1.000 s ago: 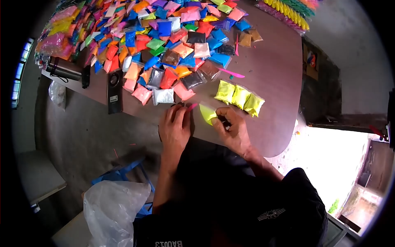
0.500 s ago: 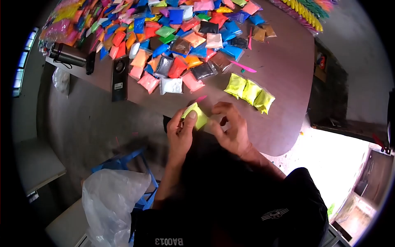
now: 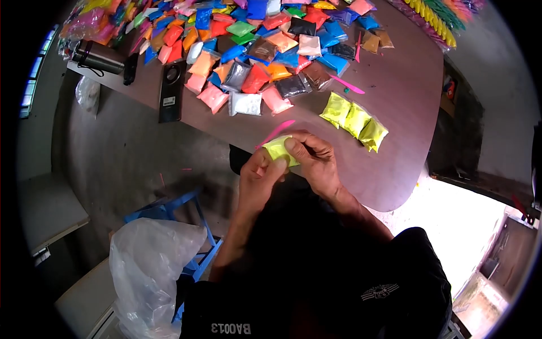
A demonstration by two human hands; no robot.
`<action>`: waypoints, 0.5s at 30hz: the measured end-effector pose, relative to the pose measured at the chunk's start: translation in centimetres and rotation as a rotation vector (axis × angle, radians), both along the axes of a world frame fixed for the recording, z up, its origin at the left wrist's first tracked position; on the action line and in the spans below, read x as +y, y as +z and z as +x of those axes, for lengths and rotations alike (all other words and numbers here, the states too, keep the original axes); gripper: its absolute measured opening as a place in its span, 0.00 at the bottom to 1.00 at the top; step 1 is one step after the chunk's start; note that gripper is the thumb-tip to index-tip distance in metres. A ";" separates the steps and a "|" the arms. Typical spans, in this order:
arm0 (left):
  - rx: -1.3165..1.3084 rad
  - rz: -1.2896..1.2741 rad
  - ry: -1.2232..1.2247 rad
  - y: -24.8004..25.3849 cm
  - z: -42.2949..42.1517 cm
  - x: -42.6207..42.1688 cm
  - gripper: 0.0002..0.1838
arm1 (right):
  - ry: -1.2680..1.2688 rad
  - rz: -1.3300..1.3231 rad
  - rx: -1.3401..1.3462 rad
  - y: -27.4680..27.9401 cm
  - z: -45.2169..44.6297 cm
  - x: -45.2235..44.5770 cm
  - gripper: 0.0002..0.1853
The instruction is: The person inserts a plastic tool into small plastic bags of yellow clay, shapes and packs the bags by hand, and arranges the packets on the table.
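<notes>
A small yellow packet [image 3: 278, 148] is pinched between both hands near the front edge of the table. My left hand [image 3: 259, 176] grips its lower left side, and my right hand [image 3: 319, 164] has thumb and fingers closed on its right side. Just behind the packet lies a pink plastic knife [image 3: 279, 131], partly hidden by the hands. To the right, three joined yellow packets [image 3: 355, 120] rest on the brown table [image 3: 389, 164]. A second pink knife [image 3: 346, 85] lies behind them.
Many coloured packets [image 3: 257, 78] are heaped across the back of the table. A metal flask [image 3: 100, 57] and a black box [image 3: 170, 93] are at the left. Below stand a blue stool [image 3: 164, 209] and a clear plastic bag [image 3: 149, 265]. More wrapped items [image 3: 432, 20] lie at the back right.
My left hand has taken hold of the yellow packet. My right hand came off it, then closed on it again. The table has shifted right and up in view.
</notes>
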State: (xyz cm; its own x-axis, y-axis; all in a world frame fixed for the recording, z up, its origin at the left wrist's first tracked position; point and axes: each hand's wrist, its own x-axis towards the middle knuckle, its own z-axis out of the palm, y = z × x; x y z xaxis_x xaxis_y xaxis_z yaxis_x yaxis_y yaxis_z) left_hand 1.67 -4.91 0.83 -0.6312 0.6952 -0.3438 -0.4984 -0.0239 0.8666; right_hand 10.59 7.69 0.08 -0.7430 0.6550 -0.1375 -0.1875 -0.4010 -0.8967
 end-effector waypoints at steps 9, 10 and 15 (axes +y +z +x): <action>0.312 -0.062 -0.140 0.0 -0.2 -1.0 0.04 | 0.065 0.094 -0.153 -0.5 0.6 -0.1 0.10; 0.306 -0.067 -0.148 0.0 -0.1 -1.1 0.05 | 0.065 0.094 -0.153 -0.6 0.7 -0.1 0.10; 0.239 -0.018 -0.122 1.1 0.6 -0.4 0.06 | 0.060 0.125 -0.065 -0.6 0.9 0.2 0.09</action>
